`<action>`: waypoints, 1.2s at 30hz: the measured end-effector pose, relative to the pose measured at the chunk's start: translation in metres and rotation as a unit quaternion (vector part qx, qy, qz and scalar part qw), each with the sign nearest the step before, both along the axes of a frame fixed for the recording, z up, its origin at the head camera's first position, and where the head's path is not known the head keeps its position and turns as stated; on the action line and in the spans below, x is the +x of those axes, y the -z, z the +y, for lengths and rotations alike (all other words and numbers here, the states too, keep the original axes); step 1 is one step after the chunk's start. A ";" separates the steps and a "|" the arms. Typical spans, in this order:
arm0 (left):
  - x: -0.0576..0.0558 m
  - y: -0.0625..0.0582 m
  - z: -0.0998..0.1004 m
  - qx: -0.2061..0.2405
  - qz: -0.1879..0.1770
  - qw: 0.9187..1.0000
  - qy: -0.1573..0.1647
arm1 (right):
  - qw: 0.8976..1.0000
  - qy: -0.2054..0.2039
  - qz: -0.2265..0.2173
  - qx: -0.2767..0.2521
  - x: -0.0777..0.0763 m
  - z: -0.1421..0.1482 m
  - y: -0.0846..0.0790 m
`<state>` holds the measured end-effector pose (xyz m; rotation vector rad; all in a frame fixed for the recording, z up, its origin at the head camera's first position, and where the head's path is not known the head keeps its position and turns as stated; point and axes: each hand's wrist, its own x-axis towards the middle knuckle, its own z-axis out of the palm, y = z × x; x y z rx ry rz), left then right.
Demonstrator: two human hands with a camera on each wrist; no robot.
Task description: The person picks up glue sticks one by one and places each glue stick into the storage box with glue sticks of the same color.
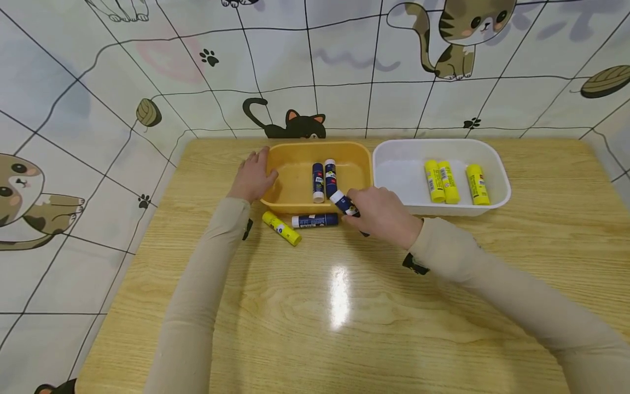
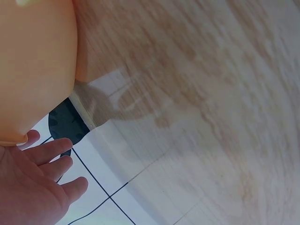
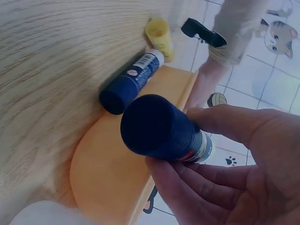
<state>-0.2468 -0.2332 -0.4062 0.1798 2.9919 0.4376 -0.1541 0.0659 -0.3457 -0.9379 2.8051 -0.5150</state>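
Observation:
My right hand pinches a dark blue glue stick between thumb and fingers over the front rim of the orange tray. The right wrist view shows the dark cap end of that glue stick facing the camera. Two blue glue sticks lie inside the orange tray. Another blue glue stick and a yellow glue stick are on the table in front. My left hand rests at the tray's left rim, its fingers extended in the left wrist view.
A white tray stands against the orange one on the right, holding several yellow glue sticks. Both trays sit at the back of the wooden table, close to the wall with cat drawings.

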 end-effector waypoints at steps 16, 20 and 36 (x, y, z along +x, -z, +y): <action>0.000 -0.001 0.000 0.001 -0.010 1.000 0.002 | 0.991 0.081 -0.096 -0.053 -0.044 -0.008 -0.013; 0.001 -0.003 0.002 -0.003 -0.010 1.000 0.001 | 0.988 0.091 -0.112 -0.056 -0.057 -0.010 -0.012; 0.000 -0.002 0.002 -0.011 -0.003 1.000 0.005 | 0.962 0.149 -0.219 -0.062 -0.090 -0.017 -0.008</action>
